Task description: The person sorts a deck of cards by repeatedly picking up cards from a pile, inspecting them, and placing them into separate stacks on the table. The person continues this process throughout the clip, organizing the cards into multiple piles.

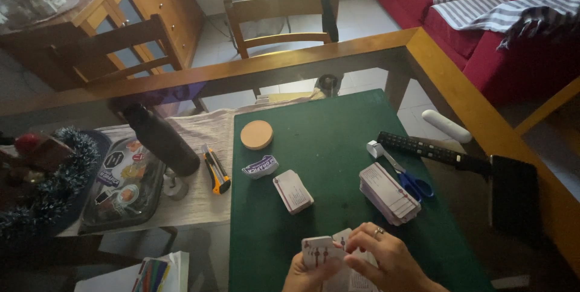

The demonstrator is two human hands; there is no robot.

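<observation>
Both hands work at the near edge of the green mat (pixel 338 141), low in the view. Left hand (pixel 305 274) is closed around a small fan of cards (pixel 323 250), thumb on the faces, and right hand (pixel 386 259) — with a ring on one finger — curls over the same cards from the right, fingertips pinching their upper edge. Both wrists come in from below and the palms turn toward each other, so the cards stand a little tilted toward the camera. To handle them well, I judge the grip should stay light and the thumb should slide one card at a time, so that the fan does not collapse. Just beyond the hands lie two more stacks on the mat: a small deck (pixel 293 191) in the middle and a bigger, slanted deck (pixel 389 192) to the right, touching blue-handled scissors (pixel 411 180). Farther are a sticker (pixel 260 166), a round cork coaster (pixel 257 134) and a black remote control (pixel 432 150). Left of the mat — on a pale cloth — rest a yellow utility knife (pixel 216 171) and a dark bottle (pixel 162 138).
</observation>
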